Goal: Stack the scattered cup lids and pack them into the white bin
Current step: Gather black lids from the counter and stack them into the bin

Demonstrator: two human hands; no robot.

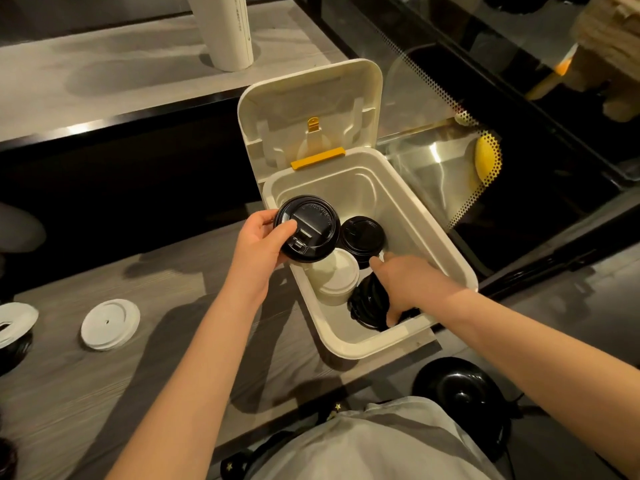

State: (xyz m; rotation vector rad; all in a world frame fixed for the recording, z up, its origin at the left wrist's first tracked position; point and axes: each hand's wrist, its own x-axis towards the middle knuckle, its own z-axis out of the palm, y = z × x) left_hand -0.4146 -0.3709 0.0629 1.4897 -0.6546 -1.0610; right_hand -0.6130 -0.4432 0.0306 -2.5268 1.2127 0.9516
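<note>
Head: left fingers (285, 227) pinch glossy black lid (313, 225); right fingers (376, 264) seemingly grip black stack (366, 303).

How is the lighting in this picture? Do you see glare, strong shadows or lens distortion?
Head view: dim, warm light; both arms cast soft dark shadows on the table; bright glare streaks on the glass case; the black lid stack in the right hand loses detail; straight edges bend slightly, wide-angle.
</note>
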